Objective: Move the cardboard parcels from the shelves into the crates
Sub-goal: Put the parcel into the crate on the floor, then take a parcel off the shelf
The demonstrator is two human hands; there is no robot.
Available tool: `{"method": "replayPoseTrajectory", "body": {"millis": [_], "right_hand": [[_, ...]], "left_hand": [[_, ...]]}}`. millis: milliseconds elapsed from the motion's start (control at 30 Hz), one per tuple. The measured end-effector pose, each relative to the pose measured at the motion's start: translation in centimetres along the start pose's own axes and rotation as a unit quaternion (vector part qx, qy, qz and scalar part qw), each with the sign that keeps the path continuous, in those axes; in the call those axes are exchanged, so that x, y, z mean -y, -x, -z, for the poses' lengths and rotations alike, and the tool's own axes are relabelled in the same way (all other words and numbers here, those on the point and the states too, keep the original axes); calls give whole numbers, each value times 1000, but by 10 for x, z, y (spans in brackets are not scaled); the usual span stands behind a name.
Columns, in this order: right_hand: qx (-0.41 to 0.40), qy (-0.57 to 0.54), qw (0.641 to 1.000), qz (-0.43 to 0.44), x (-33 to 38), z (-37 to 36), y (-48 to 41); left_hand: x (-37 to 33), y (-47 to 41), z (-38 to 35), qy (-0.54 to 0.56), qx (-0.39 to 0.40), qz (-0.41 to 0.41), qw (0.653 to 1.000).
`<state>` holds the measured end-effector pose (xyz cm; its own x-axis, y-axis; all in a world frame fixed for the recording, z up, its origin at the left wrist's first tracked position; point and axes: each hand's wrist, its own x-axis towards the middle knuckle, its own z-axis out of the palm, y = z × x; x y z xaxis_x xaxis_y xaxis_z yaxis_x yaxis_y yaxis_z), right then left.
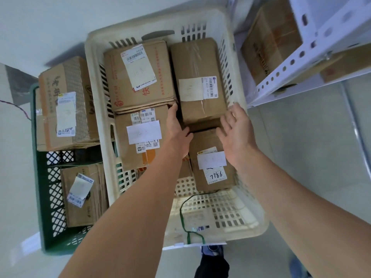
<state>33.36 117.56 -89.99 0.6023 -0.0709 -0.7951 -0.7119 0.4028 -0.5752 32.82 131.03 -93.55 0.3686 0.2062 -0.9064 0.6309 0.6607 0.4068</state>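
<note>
1. The white crate (251, 217) is sitting closest, and a parcel marked 7786 (212, 171) is lying in its near right part.
2. Just past that, the left hand (177, 131) and right hand (235, 133) are hovering. Both grips are wide and holding nothing.
3. The taped parcel (197, 63) is lying between the fingertips, in the far right corner of the white crate.
4. The parcels are packed tight, so a push could be pinching fingers in the gap.
5. To the left, the green crate (40, 197) is holding more parcels.
6. Farthest off, a shelf parcel (269, 43) is waiting on the shelf (281, 77). Piled on top, it could be sliding off.
</note>
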Motion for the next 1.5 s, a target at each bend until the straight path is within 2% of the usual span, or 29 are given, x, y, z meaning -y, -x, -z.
{"method": "replayPoseTrajectory", "body": {"millis": [167, 300, 567, 900, 1233, 1500], "right_hand": [[48, 38, 995, 83, 47, 35, 84], [64, 51, 987, 139, 97, 66, 151], [93, 84, 976, 180, 203, 165, 269], [93, 47, 971, 216, 352, 352, 400], [45, 17, 967, 250, 444, 490, 455], [21, 19, 973, 230, 520, 564, 419]], "left_hand": [[-9, 96, 5, -139, 35, -86, 986], [-13, 191, -4, -194, 79, -158, 965], [11, 376, -77, -230, 117, -233, 938], [92, 574, -223, -219, 174, -293, 914], [168, 655, -346, -247, 226, -271, 903], [203, 633, -441, -257, 233, -232, 909]]}}
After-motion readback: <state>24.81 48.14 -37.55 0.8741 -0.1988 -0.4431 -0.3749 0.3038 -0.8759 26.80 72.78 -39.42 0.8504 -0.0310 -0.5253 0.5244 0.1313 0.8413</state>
